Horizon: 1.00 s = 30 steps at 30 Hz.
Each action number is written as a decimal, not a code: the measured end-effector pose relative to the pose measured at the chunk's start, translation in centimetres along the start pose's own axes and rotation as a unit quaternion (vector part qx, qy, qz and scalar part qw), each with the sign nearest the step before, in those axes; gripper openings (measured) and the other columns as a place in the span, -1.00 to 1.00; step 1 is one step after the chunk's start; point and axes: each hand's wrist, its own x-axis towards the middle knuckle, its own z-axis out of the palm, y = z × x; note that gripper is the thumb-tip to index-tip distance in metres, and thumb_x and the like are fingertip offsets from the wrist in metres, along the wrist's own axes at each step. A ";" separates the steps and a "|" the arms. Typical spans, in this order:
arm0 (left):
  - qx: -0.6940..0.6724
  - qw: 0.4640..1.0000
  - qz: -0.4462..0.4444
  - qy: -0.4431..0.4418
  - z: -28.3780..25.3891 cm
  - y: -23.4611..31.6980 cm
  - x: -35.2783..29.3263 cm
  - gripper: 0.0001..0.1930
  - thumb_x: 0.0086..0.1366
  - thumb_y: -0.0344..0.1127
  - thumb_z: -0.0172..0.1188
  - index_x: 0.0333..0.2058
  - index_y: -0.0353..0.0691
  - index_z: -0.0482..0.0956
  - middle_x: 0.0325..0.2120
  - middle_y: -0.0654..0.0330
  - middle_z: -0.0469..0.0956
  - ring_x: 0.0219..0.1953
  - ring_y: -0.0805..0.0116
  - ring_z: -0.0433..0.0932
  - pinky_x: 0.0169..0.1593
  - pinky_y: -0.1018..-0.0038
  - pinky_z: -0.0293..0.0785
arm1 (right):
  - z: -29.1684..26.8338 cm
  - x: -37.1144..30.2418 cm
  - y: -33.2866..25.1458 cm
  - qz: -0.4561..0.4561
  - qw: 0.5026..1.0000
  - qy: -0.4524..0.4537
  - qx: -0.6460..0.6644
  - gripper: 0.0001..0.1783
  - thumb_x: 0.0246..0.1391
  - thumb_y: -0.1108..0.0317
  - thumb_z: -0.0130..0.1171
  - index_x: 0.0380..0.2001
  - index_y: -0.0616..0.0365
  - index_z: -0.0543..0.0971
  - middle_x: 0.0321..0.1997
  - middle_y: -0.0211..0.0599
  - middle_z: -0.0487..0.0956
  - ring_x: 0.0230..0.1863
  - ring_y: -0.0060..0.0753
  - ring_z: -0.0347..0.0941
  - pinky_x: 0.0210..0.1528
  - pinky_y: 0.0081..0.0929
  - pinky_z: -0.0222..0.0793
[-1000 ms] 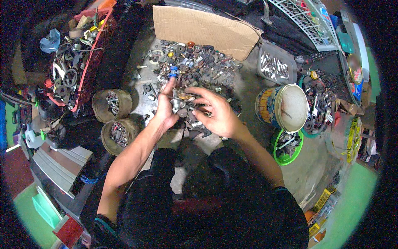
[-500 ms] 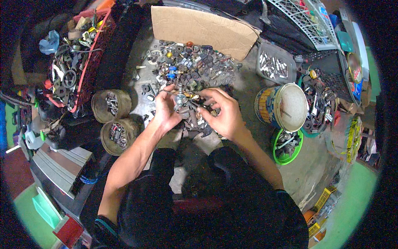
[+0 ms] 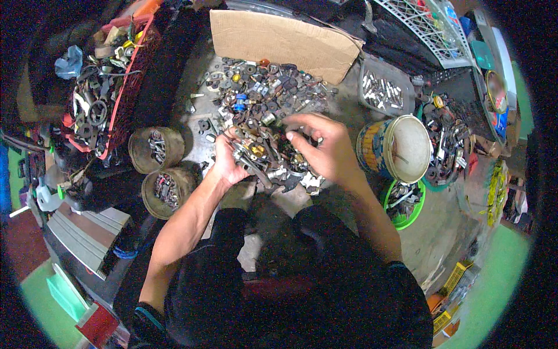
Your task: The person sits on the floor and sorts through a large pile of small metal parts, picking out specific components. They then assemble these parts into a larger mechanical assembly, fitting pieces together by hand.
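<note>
A heap of mixed small metal and rubber parts (image 3: 279, 87) spreads over the floor before me. On the near left of the heap, my left hand (image 3: 230, 163) is closed round a greyish metal part with a rod-like shaft (image 3: 256, 167), which slants down to the right. The fingers partly hide its far end. Over the right side of the heap is my right hand (image 3: 325, 144), its thumb and fingers apart and nothing visible between them. A blue ringed part (image 3: 240, 102) lies farther back in the heap.
Cardboard (image 3: 285, 43) stands behind the heap. Two round tubs (image 3: 132, 152) of small parts are on the left, near a red crate (image 3: 119, 96). To the right are a clear tray (image 3: 414, 96), a pale-lidded bucket (image 3: 372, 145) and a green basket (image 3: 414, 221).
The metal part was between both hands; now only my left hand has it, lower and turned toward the lower right. My right hand has let go and moved slightly right, fingers spread.
</note>
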 end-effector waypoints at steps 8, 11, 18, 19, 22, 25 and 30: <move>0.144 0.979 0.002 0.142 -1.1 0.1 0.0 -0.66 0.10 -0.13 -0.04 -0.31 -0.26 0.53 -0.38 0.08 0.59 -0.36 0.19 0.59 -0.17 0.20 0.56 | 0.5 1.4 0.4 -0.056 0.984 -0.159 -0.060 -0.74 0.01 0.44 0.22 -0.17 0.22 0.59 -0.29 -0.13 0.61 -0.28 -0.33 0.56 -0.20 -0.39 0.45; 0.152 0.978 0.007 0.146 -0.8 -0.2 -0.2 -0.69 0.08 -0.16 -0.04 -0.33 -0.26 0.53 -0.40 0.10 0.59 -0.40 0.22 0.58 -0.20 0.22 0.57 | 1.2 1.1 1.2 -0.004 0.987 -0.158 -0.003 -0.77 0.02 0.47 0.23 -0.21 0.27 0.60 -0.29 -0.13 0.62 -0.25 -0.40 0.57 -0.16 -0.43 0.46; 0.111 0.986 0.012 0.122 -0.2 -0.9 -0.3 -0.58 0.12 -0.16 -0.06 -0.14 -0.36 0.46 -0.34 0.01 0.58 -0.31 0.11 0.60 -0.10 0.14 0.56 | 3.7 -0.6 3.9 0.049 0.993 -0.027 0.100 -0.81 -0.01 0.42 0.25 -0.29 0.24 0.63 -0.31 -0.07 0.64 -0.26 -0.25 0.61 -0.18 -0.39 0.46; 0.108 0.983 0.008 0.148 -0.1 -0.9 -0.3 -0.56 0.14 -0.16 -0.07 -0.11 -0.38 0.43 -0.30 -0.04 0.57 -0.29 0.06 0.60 -0.05 0.11 0.55 | 3.9 -0.7 4.0 0.047 0.993 -0.007 0.105 -0.81 -0.01 0.42 0.25 -0.29 0.24 0.63 -0.31 -0.08 0.64 -0.26 -0.24 0.60 -0.18 -0.40 0.46; 0.038 0.996 -0.010 0.078 -2.1 -0.4 -0.3 -0.55 0.16 -0.16 -0.09 -0.08 -0.39 0.41 -0.27 -0.06 0.56 -0.26 0.05 0.59 -0.06 0.10 0.55 | 4.5 -1.1 3.5 0.046 0.995 0.022 0.087 -0.81 0.00 0.42 0.25 -0.29 0.24 0.63 -0.29 -0.10 0.63 -0.25 -0.25 0.59 -0.18 -0.41 0.45; -0.009 0.996 -0.006 0.094 -1.4 -1.0 -0.3 -0.51 0.19 -0.12 -0.13 -0.06 -0.41 0.41 -0.22 -0.09 0.54 -0.21 0.04 0.57 -0.09 0.07 0.55 | 5.2 -1.4 3.8 0.044 0.990 0.085 0.107 -0.81 0.02 0.41 0.24 -0.28 0.24 0.63 -0.28 -0.11 0.63 -0.25 -0.23 0.58 -0.18 -0.41 0.44; 0.011 0.997 -0.012 0.078 -1.0 -1.0 -0.5 -0.37 0.18 0.00 -0.19 0.08 -0.39 0.37 -0.08 -0.07 0.50 -0.06 -0.05 0.49 -0.03 -0.11 0.44 | 3.3 -1.4 2.0 0.155 0.964 0.117 0.179 -0.78 0.12 0.38 0.15 -0.20 0.27 0.59 -0.34 -0.23 0.63 -0.33 -0.43 0.56 -0.27 -0.49 0.46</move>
